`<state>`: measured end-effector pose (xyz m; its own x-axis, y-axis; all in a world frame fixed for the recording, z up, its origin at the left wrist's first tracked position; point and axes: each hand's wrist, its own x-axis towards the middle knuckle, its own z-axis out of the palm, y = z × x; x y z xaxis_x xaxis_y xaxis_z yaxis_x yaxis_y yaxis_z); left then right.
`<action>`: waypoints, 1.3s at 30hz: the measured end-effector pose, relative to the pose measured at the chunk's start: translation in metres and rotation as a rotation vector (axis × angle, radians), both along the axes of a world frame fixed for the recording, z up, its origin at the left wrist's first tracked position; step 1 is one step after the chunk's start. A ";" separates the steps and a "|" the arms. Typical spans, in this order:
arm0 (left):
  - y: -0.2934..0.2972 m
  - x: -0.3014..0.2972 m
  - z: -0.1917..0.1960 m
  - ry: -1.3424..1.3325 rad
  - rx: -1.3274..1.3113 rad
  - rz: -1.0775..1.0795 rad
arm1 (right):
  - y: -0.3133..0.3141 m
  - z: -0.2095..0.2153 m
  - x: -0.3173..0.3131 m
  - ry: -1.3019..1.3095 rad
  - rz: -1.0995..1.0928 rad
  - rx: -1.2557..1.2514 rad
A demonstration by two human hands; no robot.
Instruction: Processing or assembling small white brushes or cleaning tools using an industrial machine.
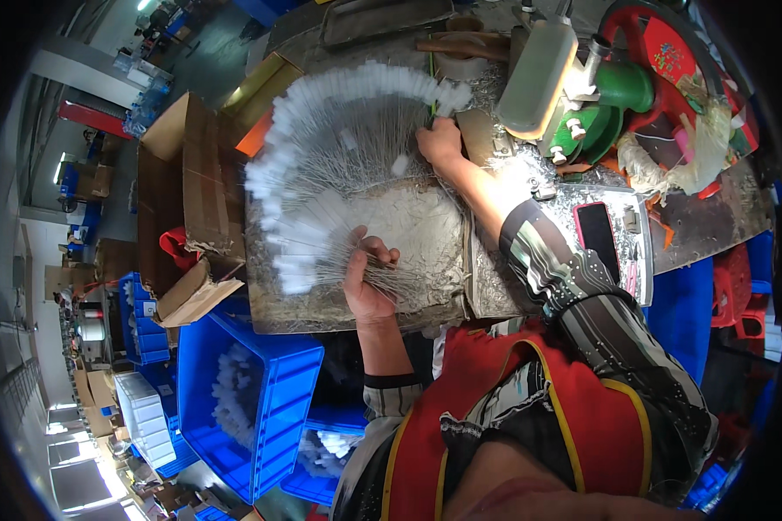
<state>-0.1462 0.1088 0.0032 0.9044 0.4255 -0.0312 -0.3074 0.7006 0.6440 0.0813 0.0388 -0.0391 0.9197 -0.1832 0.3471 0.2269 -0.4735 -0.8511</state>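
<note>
I had my left hand (pixel 368 282) clamped on wire stems (pixel 328 259), probably sparing the white tufts (pixel 294 271) leftward; right hand (pixel 441 143) grip: couldn't tell.

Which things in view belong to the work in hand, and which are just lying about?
In the work:
white-tipped wires, some held in the left hand
right hand, at their right edge
probably the blue bin holding similar white tufts

Lying about, apparently:
phone
cardboard box
dark tray

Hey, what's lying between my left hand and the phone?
In the head view, from your left hand to the phone: wire stems, a pale worn board, silvery scraps, then your patterned right sleeve.
</note>
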 end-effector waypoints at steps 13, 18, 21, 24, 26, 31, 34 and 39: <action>-0.014 -0.001 -0.013 0.025 -0.087 -0.076 | -0.039 0.039 -0.092 0.523 0.559 0.364; -0.025 -0.009 -0.014 0.075 -0.033 -0.155 | -0.042 0.061 -0.119 0.854 0.696 0.729; -0.029 -0.018 -0.014 0.087 -0.038 -0.203 | -0.044 0.050 -0.116 0.880 0.783 0.668; -0.031 -0.024 -0.013 0.103 -0.085 -0.204 | -0.050 0.043 -0.117 0.827 0.716 0.817; -0.031 -0.025 -0.011 0.084 -0.135 -0.175 | -0.051 0.050 -0.116 0.806 0.654 0.820; -0.033 -0.023 -0.013 0.087 -0.082 -0.222 | -0.058 0.085 -0.123 1.043 0.742 0.646; -0.038 -0.027 -0.019 0.112 0.003 -0.309 | -0.045 0.035 -0.119 1.042 0.685 0.754; -0.039 -0.035 -0.020 0.079 -0.094 -0.313 | -0.057 0.036 -0.118 0.959 0.628 0.964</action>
<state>-0.1809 0.0702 -0.0168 0.9840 0.1191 -0.1326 -0.0193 0.8108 0.5850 -0.0365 -0.0184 -0.0026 0.7352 0.5167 -0.4387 -0.6359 0.3015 -0.7105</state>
